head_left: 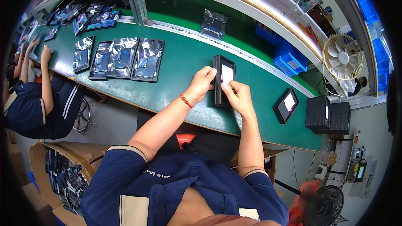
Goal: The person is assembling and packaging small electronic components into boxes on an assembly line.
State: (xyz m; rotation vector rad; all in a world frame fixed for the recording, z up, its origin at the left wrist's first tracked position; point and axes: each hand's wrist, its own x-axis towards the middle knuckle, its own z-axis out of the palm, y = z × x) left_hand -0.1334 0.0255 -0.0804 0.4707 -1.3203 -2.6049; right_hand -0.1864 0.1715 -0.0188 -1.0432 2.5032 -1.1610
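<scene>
Upright above the green workbench [180, 100], a small stack of shallow black trays [217, 88] is gripped between my two hands. My left hand [201, 84] pinches its left edge near the top. Along the right side, my right hand [238, 95] holds it with the thumb on the front face. A white card [227, 74] shows inside the front tray. Left of my hands lie black trays holding silver plastic bags [146, 60] with dark flat items inside. To the right, a single black tray [279, 114] lies with a white card in it.
Tall stacks of black trays [317, 113] stand at the bench's right end. Behind the bench run a green belt [176, 10] with a bagged item [213, 24], blue bins [289, 58] and a fan [343, 56]. A co-worker [37, 109] sits at left, near a full cardboard box [37, 163].
</scene>
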